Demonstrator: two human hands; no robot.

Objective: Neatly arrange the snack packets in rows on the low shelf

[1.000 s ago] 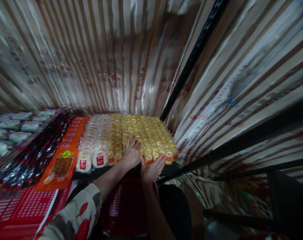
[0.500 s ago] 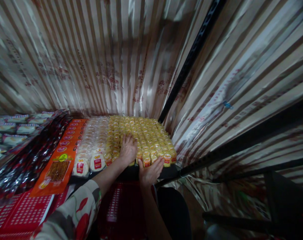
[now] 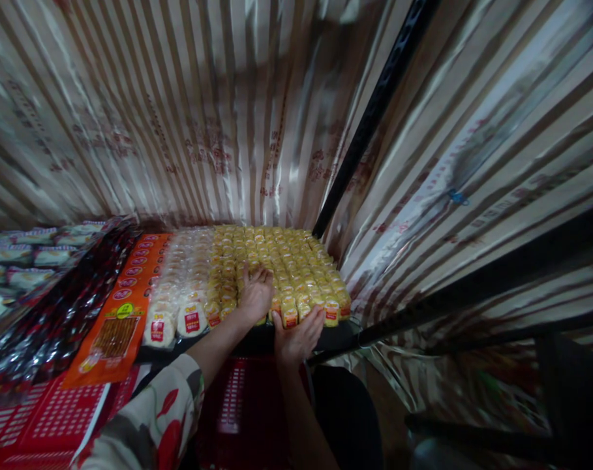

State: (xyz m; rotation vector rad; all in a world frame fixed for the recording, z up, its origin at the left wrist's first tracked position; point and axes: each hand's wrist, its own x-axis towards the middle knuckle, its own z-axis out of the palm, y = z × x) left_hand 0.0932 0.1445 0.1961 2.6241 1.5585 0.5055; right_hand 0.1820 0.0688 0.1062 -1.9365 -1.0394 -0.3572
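Rows of small yellow wrapped snack packets stand tightly packed on the dark shelf. My left hand rests over the left-middle rows, its fingers apart and touching the packet tops. Lower down, my right hand lies against the front ends of the rows, thumb and fingers spread along the front packets. Neither hand lifts anything. To the left of the yellow rows are white round snacks in clear wrap with red labels, also lined up in rows.
An orange snack pack and dark shiny packs lie to the left, with white packets beyond. Red baskets sit below the shelf. A black metal post rises at the rear corner before striped sheeting.
My left hand has shifted slightly right over the yellow packets, its fingers a little more spread. My right hand stays at the front row. The view has moved slightly.
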